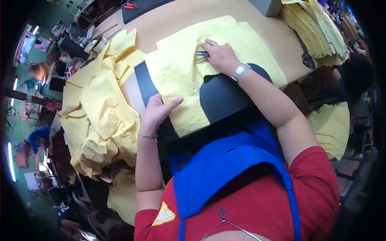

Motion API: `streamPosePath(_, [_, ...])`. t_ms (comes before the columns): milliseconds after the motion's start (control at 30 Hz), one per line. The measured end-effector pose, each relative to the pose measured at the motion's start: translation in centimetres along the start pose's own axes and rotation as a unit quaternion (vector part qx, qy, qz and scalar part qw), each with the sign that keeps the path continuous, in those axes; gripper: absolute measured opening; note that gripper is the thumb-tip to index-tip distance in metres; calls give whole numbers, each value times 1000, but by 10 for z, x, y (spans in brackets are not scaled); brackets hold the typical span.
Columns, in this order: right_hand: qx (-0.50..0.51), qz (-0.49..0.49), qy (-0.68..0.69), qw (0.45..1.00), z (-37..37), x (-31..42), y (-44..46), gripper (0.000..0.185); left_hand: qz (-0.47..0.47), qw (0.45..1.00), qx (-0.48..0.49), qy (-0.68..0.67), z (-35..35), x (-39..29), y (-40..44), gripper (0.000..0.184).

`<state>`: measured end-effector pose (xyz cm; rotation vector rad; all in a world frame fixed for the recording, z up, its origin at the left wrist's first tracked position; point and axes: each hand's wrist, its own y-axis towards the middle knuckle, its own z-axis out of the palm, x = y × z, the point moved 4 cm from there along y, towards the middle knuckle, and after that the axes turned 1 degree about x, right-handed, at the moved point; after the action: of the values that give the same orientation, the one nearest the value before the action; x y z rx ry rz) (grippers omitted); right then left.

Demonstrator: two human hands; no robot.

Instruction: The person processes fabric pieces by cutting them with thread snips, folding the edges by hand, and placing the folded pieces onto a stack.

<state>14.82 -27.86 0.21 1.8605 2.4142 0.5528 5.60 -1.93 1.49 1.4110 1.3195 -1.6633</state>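
Observation:
A large yellow sheet, with a leather-like look [177,72], lies creased over a black board [229,98] on the table. My right hand [219,56] rests on the upper part of the sheet, wearing a metal watch at the wrist. From under its palm a short shiny metal tool [201,53] pokes out to the left; its kind is partly hidden by the hand. At the sheet's left edge is my left hand [159,110], its thumb stretched out over the sheet. The other fingers of that hand are partly hidden and hold nothing that shows.
A crumpled heap of yellow sheets [102,108] lies to the left. At the back right stands a thick yellow stack [313,32] beside a grey box [265,6]. A red tool [130,6] sits on a dark mat at the far edge. Other people work farther off at left.

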Motion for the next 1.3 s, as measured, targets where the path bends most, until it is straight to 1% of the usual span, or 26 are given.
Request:
streamPosePath(33, [2,-10,10,1000,6,0,15,45,-6,1000,25,16,-2,6,4,42])
streamPosePath(67, [5,-22,19,1000,11,-1,29,45,10,1000,6,13,-5,12,10,42])
streamPosePath(100, [8,-35,28,999,13,-1,38,44,26,999,-37,-10,-6,11,10,41])
streamPosePath(133, [3,-41,104,994,-4,5,42,40,43,995,-81,-34,-7,11,9,40])
streamPosePath(167, [-11,-19,162,987,-16,9,43,38,60,989,-125,-60,-11,11,8,39])
streamPosePath(233, [-25,19,275,961,-35,23,34,39,72,979,-139,-130,-18,16,7,39])
streamPosePath(267, [50,72,413,907,-47,33,20,44,77,973,-150,-157,-18,17,3,39])
streamPosePath(300, [119,110,485,859,-43,39,4,45,83,966,-159,-184,-18,18,1,39])
streamPosePath(333, [183,149,551,800,-38,47,-13,46,85,964,-170,-186,-17,17,-2,39])
streamPosePath(367, [230,175,630,721,-30,57,-30,39,88,962,-180,-187,-16,16,-3,39])
streamPosePath(400, [280,204,667,660,-31,69,-47,36,91,960,-188,-188,-15,16,-4,39])
streamPosePath(433, [300,240,693,610,-34,79,-59,35,104,960,-185,-182,-15,16,-3,40])
streamPosePath(500, [342,263,726,536,-25,87,-74,37,129,960,-182,-169,-16,19,-2,42])
streamPosePath(533, [363,272,723,521,-26,92,-75,38,132,959,-184,-170,-16,20,-2,42])
streamPosePath(633, [370,280,770,439,-16,91,-71,39,142,956,-188,-173,-16,20,-3,40])
streamPosePath(867, [391,275,756,447,-7,89,-64,38,145,956,-185,-174,-14,20,-4,40])
streamPosePath(967, [414,280,740,451,-15,90,-67,39,150,956,-190,-166,-13,17,-5,40])
streamPosePath(1067, [414,279,750,434,-13,89,-66,36,155,955,-190,-165,-13,16,-6,41])
streamPosePath(1167, [396,291,749,445,-10,91,-62,36,156,957,-183,-163,-13,17,-5,43])
streamPosePath(1300, [388,258,763,449,-4,88,-63,35,152,960,-174,-161,-11,12,-7,44])
